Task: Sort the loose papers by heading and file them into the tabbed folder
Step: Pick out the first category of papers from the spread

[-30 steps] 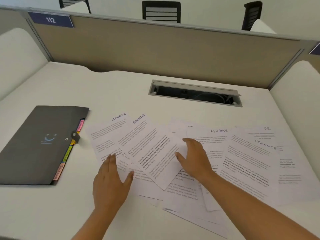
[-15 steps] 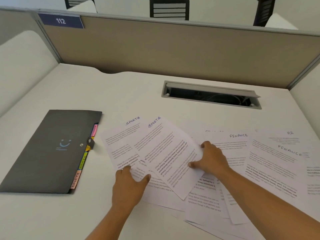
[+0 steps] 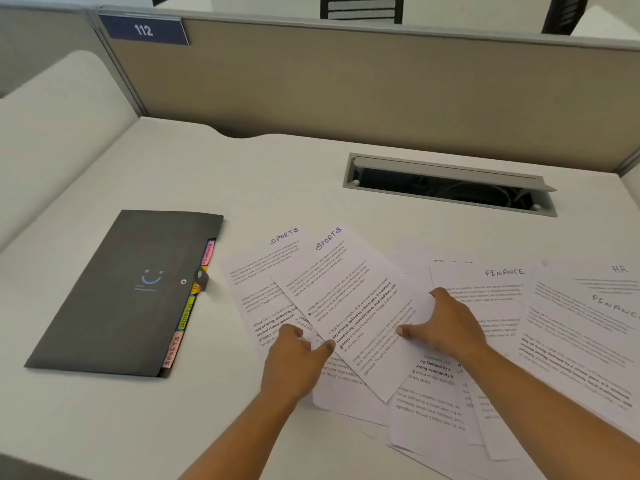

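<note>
Several loose printed sheets lie fanned over the white desk (image 3: 173, 168). Two headed SPORTS overlap at the left: the top SPORTS sheet (image 3: 349, 292) and the one under it (image 3: 263, 271). A FINANCE sheet (image 3: 498, 289) and a sheet headed HR (image 3: 609, 275) lie to the right. My right hand (image 3: 446, 323) pinches the right edge of the top SPORTS sheet. My left hand (image 3: 294, 355) holds the lower left edges of the SPORTS sheets, fingers curled. The dark grey tabbed folder (image 3: 128, 292) lies closed at the left, coloured tabs along its right side.
An open grey cable tray (image 3: 450, 185) is set in the desk behind the papers. A tan partition (image 3: 346, 88) with a blue 112 sign (image 3: 143, 30) closes the back. Black chairs (image 3: 360, 6) stand beyond it.
Both hands went from lying flat on the papers to gripping the SPORTS sheets, which have been drawn together. The view has shifted so everything sits further right.
</note>
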{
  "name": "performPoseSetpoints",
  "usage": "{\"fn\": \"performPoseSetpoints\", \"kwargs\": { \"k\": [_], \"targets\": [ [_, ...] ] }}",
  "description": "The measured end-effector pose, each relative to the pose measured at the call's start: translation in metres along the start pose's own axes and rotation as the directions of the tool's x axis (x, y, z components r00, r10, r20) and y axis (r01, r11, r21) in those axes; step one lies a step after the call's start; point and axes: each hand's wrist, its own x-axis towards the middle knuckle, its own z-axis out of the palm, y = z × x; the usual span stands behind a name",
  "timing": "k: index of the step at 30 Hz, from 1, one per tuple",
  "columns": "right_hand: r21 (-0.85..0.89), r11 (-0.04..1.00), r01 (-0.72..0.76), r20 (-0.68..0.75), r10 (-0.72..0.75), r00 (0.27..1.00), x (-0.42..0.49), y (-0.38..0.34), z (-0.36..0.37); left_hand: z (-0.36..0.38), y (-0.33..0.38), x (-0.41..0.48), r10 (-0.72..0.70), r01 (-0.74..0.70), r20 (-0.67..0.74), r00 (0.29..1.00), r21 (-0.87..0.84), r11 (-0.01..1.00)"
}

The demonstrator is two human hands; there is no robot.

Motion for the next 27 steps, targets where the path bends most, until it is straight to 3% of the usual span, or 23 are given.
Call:
{"fn": "performPoseSetpoints", "kwargs": {
  "k": [7, 13, 20, 27],
  "targets": [
    [0.013, 0.999, 0.043, 0.094, -0.044, 0.995, 0.008, -0.003, -0.011, 0.003, 0.007, 0.018, 0.009, -0.004, 0.093, 0.996, -0.055, 0.998],
    [0.258, 0.965, 0.05, 0.16, -0.094, 0.983, 0.016, -0.006, -0.024, -0.004, 0.023, 0.03, -0.042, 0.13, 0.234, 0.971, -0.376, 0.917],
    [0.433, 0.899, -0.074, 0.28, -0.055, 0.959, -0.029, -0.008, -0.024, -0.015, 0.019, 0.025, 0.059, 0.007, 0.132, 0.989, -0.451, 0.892],
    [0.597, 0.801, -0.043, 0.342, -0.206, 0.917, -0.072, -0.017, -0.023, -0.034, -0.006, 0.013, 0.125, 0.012, 0.193, 0.973, -0.585, 0.811]
  ]
}}
